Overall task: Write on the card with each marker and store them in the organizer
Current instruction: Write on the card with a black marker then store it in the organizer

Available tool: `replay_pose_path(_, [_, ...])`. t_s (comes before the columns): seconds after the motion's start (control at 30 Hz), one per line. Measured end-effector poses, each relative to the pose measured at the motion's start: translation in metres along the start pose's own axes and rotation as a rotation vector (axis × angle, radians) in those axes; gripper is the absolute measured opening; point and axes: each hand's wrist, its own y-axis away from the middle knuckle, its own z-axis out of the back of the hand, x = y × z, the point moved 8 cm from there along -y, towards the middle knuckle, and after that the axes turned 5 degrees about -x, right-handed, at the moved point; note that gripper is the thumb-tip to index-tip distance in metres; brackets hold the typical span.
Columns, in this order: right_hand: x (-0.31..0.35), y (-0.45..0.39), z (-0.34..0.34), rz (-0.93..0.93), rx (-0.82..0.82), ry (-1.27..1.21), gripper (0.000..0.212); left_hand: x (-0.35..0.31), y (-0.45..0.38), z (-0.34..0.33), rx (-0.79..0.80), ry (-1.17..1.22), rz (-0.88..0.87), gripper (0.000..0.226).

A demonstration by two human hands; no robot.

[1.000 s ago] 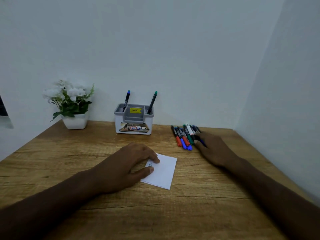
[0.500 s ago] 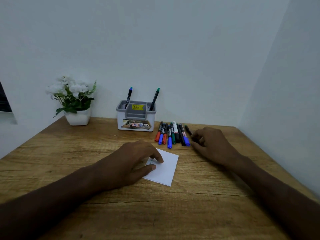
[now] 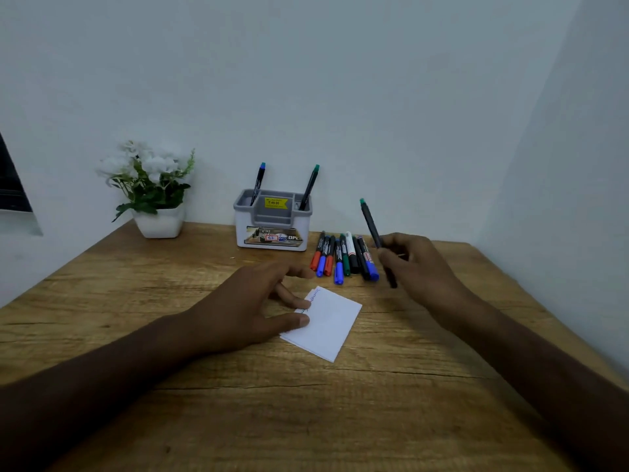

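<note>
Right hand [image 3: 420, 267] grips a green-tipped marker [image 3: 374, 235] — uncap it cleanly next, probably — while left hand [image 3: 252, 306] presses flat, pinning the white card [image 3: 332, 327] steady.

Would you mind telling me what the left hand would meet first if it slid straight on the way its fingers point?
Probably the row of loose markers lying on the wooden table: the left hand, resting on the white card, points its fingers up and right towards them, though depth is hard to judge.
</note>
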Motion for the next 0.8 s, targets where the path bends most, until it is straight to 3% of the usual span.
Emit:
replay_pose_path(0.07, [0.011,0.016,-0.021,-0.06,0.098,-0.304,0.014,0.002,0.001,-0.002,0.036,0.017,0.013,0.065])
replay_pose_path(0.13, [0.021,0.032,-0.038,-0.066,0.182,-0.455,0.008,0.004,0.003,-0.003,0.051,0.014,-0.001,0.064])
replay_pose_path(0.33, [0.028,0.056,-0.061,-0.032,0.305,-0.511,0.018,-0.014,0.006,0.0,-0.01,-0.133,-0.175,0.028])
replay_pose_path(0.5, [0.031,0.062,-0.068,-0.102,0.353,-0.682,0.024,-0.008,0.004,-0.002,-0.043,-0.192,-0.147,0.046])
replay_pose_path(0.7, [0.032,0.063,-0.073,-0.227,0.401,-0.882,0.032,0.004,0.001,-0.002,-0.032,-0.147,-0.109,0.038])
replay_pose_path(0.8, [0.031,0.056,-0.06,-0.277,0.317,-0.935,0.035,0.004,0.0,-0.003,-0.007,-0.128,-0.099,0.037])
